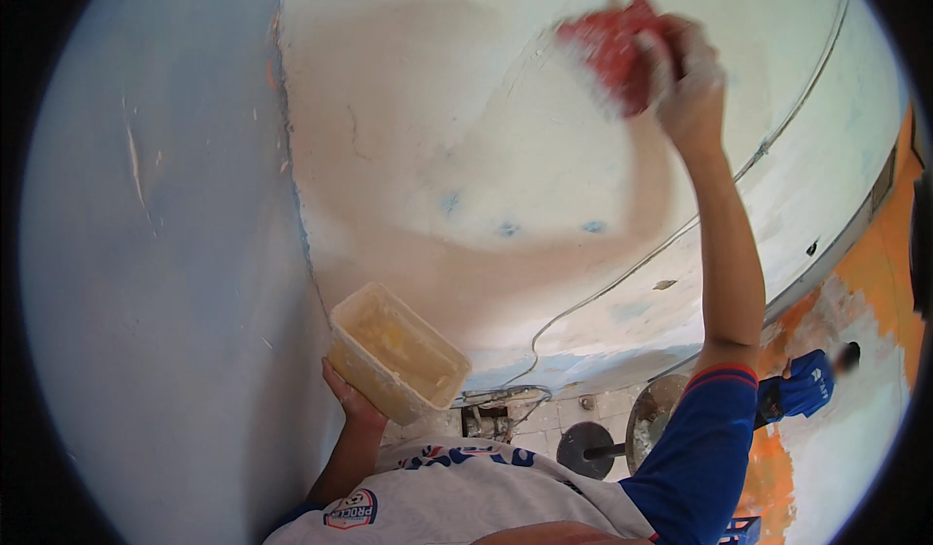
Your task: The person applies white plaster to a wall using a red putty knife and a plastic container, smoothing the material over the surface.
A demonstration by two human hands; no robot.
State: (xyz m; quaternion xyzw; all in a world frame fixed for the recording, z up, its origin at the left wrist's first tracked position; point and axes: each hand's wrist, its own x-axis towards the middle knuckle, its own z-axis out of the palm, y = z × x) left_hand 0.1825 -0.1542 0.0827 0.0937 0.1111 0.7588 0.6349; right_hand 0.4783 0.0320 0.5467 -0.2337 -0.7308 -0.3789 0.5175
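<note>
My right hand (685,79), whitened with powder, is raised at the upper right, closed on a red, white-smeared flat tool (612,54) against the pale wall (457,137); the tool is blurred, so its exact shape is unclear. My left hand (352,390) grips a translucent rectangular plastic tub (398,351) from below at the lower middle, with pale yellowish material smeared inside it. The wall has small blue patches and a thin crack.
A bluish wall (146,254) meets the pale one at the left. Cables (603,288) cross the pale wall. Below are floor tiles, a dark round stand (583,448) and a metal basin (646,409). Another person (805,385) in blue is at the right beside an orange-patched wall (865,244).
</note>
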